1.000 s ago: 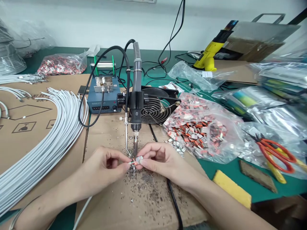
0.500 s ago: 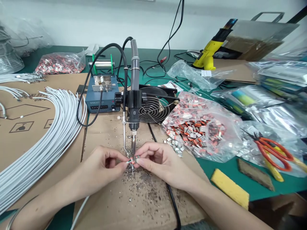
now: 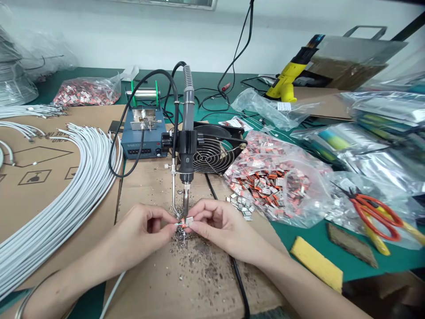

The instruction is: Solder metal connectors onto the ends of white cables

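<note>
Your left hand (image 3: pixel 146 228) pinches the white cable (image 3: pixel 115 288), your right hand (image 3: pixel 222 226) the small connector (image 3: pixel 189 221) — hold both steady under the soldering iron (image 3: pixel 187 164), skin clear of its tip.

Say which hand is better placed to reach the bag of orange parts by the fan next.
The right hand, probably: it is nearer the bag and right of the soldering iron; the left hand is left of it. Neither is free: the right pinches a connector, the left a cable end.
</note>
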`<action>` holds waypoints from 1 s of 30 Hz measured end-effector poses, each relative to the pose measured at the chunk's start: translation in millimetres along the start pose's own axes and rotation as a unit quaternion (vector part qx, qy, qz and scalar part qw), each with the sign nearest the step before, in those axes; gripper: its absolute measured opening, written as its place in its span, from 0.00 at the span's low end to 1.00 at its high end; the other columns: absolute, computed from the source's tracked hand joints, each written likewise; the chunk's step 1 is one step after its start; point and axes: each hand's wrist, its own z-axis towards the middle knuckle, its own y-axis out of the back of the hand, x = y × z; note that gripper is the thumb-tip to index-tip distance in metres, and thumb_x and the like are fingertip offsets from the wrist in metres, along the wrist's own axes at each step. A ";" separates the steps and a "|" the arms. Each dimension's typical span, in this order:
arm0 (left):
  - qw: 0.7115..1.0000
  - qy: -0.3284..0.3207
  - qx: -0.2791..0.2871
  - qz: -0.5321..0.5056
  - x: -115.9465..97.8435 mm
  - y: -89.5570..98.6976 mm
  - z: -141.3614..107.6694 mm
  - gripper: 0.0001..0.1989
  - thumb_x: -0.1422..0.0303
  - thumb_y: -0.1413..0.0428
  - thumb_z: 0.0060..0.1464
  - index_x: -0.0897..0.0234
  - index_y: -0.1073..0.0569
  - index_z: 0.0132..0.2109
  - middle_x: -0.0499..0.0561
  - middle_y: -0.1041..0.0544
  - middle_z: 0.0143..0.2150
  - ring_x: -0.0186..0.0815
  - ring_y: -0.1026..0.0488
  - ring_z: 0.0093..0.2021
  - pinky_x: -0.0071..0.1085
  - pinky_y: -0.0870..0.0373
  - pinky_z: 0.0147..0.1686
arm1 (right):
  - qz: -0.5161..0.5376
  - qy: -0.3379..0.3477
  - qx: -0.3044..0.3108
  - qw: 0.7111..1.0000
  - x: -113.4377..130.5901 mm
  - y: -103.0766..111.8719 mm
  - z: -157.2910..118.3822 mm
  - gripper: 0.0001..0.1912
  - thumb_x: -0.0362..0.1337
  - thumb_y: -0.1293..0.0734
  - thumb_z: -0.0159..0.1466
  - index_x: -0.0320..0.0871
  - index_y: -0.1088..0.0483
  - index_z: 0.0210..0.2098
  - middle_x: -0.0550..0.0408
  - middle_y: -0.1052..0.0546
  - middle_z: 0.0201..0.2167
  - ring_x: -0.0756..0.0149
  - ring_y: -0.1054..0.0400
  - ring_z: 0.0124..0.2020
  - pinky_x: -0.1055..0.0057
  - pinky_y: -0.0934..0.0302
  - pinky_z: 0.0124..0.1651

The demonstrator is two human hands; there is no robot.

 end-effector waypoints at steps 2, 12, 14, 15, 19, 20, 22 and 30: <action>1.000 0.008 0.000 0.001 -1.6 0.0 -0.6 0.17 0.57 0.48 0.52 0.66 0.24 0.37 0.44 0.45 0.21 0.27 0.50 0.24 0.25 0.55 0.23 | 0.007 0.001 0.005 1.000 0.9 -0.2 -0.1 0.14 0.40 0.31 0.53 0.36 0.34 0.32 0.54 0.26 0.26 0.80 0.36 0.25 0.82 0.46 0.27; 1.000 -0.003 0.007 -0.022 -3.9 0.4 -2.5 0.16 0.58 0.49 0.53 0.68 0.26 0.35 0.43 0.45 0.21 0.27 0.50 0.23 0.26 0.53 0.23 | 0.033 -0.020 0.013 0.999 4.2 2.9 -1.9 0.18 0.43 0.27 0.49 0.35 0.33 0.31 0.53 0.24 0.26 0.79 0.34 0.26 0.81 0.44 0.29; 1.000 -0.006 0.003 -0.027 -2.5 -0.3 -2.6 0.16 0.58 0.49 0.53 0.68 0.26 0.35 0.43 0.45 0.20 0.27 0.50 0.23 0.26 0.53 0.23 | 0.031 -0.021 0.013 0.999 4.0 3.7 -2.6 0.18 0.43 0.28 0.49 0.35 0.33 0.31 0.52 0.24 0.26 0.78 0.34 0.26 0.81 0.44 0.29; 1.000 -0.008 0.002 -0.030 -2.0 -0.7 -2.7 0.16 0.58 0.48 0.53 0.67 0.26 0.34 0.43 0.45 0.20 0.27 0.49 0.23 0.25 0.53 0.23 | 0.029 -0.021 0.014 0.999 3.9 4.0 -2.8 0.18 0.44 0.28 0.49 0.35 0.33 0.31 0.52 0.24 0.27 0.78 0.33 0.26 0.81 0.44 0.29; 0.999 -0.010 0.004 -0.035 -4.0 -1.7 -3.0 0.14 0.60 0.48 0.53 0.68 0.27 0.34 0.43 0.45 0.20 0.27 0.49 0.23 0.25 0.53 0.23 | 0.023 -0.014 0.015 1.000 3.6 4.0 -2.5 0.18 0.43 0.28 0.50 0.35 0.33 0.31 0.52 0.24 0.27 0.78 0.33 0.27 0.82 0.43 0.29; 0.999 -0.007 0.003 -0.034 -5.2 -1.6 -3.1 0.14 0.60 0.48 0.52 0.68 0.27 0.34 0.43 0.44 0.20 0.27 0.50 0.23 0.25 0.53 0.23 | 0.023 -0.011 0.014 1.000 3.6 3.8 -2.1 0.18 0.43 0.28 0.50 0.35 0.33 0.31 0.52 0.24 0.27 0.78 0.33 0.26 0.82 0.43 0.29; 1.000 -0.003 -0.002 -0.031 -7.1 -1.3 -3.3 0.13 0.61 0.47 0.52 0.68 0.27 0.34 0.43 0.44 0.20 0.26 0.50 0.23 0.25 0.54 0.23 | 0.021 -0.005 0.012 1.000 3.9 3.7 -1.5 0.17 0.43 0.29 0.50 0.35 0.33 0.30 0.52 0.24 0.26 0.79 0.34 0.26 0.82 0.44 0.29; 0.999 -0.012 -0.003 -0.033 -3.7 -1.3 -3.1 0.14 0.60 0.48 0.52 0.67 0.27 0.33 0.43 0.45 0.20 0.27 0.50 0.23 0.25 0.53 0.23 | 0.057 -0.018 0.031 0.998 5.2 5.2 -3.5 0.16 0.42 0.28 0.50 0.35 0.33 0.30 0.52 0.24 0.26 0.79 0.31 0.27 0.84 0.42 0.30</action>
